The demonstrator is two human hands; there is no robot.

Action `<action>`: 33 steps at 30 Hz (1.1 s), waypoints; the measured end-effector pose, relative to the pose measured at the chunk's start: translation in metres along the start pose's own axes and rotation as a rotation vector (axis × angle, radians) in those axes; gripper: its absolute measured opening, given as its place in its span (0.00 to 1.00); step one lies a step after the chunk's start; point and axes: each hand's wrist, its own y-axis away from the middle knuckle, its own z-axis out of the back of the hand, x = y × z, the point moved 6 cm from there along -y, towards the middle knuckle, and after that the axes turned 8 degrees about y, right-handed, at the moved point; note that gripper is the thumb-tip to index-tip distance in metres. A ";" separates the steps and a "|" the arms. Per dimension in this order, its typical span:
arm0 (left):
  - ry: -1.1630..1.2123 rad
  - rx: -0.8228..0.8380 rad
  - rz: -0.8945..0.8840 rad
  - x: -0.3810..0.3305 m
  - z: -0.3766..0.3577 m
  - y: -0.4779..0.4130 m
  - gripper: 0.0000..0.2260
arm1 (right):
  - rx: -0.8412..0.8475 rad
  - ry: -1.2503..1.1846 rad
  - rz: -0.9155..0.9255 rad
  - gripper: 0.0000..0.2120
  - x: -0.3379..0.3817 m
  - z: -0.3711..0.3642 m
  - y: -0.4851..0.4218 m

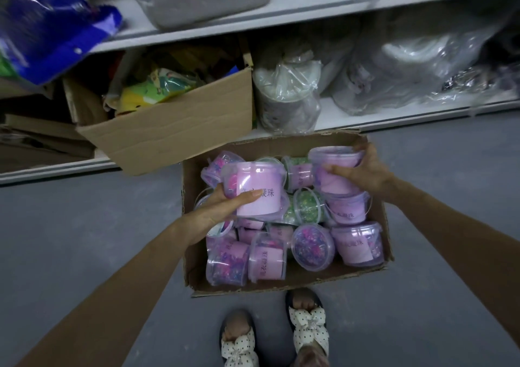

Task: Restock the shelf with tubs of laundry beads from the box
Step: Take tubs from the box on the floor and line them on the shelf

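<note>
Both arms reach forward and down over the box (188, 226). The left hand (225, 202) comes in from the lower left. It grips a tub (257, 189), thumb laid across the label (260, 197) and fingers curled round the tub's left side, holding it just above the pile. The right hand (364, 171) comes in from the right. Its fingers are wrapped round a second tub (333, 169), held upright over the far right corner of the box.

The open cardboard box sits on the grey floor (84, 226), just in front of the lowest shelf (399, 117). It is filled with a jumble of clear, lidded tubs (357, 244), some upright and some on their sides, touching one another. Most hold pink and purple beads. Two near the middle hold green beads (306, 206).

On the shelf at left, a second carton (174, 130) overhangs the edge and holds bright packets (157, 85). Beside it stand goods in clear plastic wrap (287, 99).

Each tub has a pale pink label with dark Chinese characters. On the left-hand tub the thumb covers the start, and the last two characters read 凝珠. The writing on the other labels is too blurred to read.
</note>
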 end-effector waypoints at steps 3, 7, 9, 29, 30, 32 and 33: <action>-0.020 0.038 -0.040 -0.022 -0.004 0.026 0.29 | 0.077 -0.113 -0.025 0.37 0.020 0.017 0.024; -0.032 0.007 -0.114 -0.054 0.000 0.063 0.25 | 0.132 -0.172 -0.024 0.37 0.057 0.051 0.059; -0.044 -0.018 -0.164 -0.072 0.004 0.085 0.35 | 0.124 -0.191 -0.008 0.34 0.079 0.070 0.079; -0.057 -0.127 -0.670 -0.313 0.032 0.396 0.50 | 0.041 0.144 0.520 0.37 0.368 0.267 0.329; -0.054 -0.131 -0.707 -0.325 0.033 0.412 0.48 | 0.044 0.138 0.542 0.38 0.381 0.275 0.341; -0.043 -0.117 -0.776 -0.349 0.033 0.446 0.44 | 0.032 0.143 0.588 0.38 0.409 0.294 0.368; -0.039 -0.112 -0.791 -0.360 0.035 0.465 0.43 | 0.019 0.154 0.613 0.37 0.423 0.304 0.384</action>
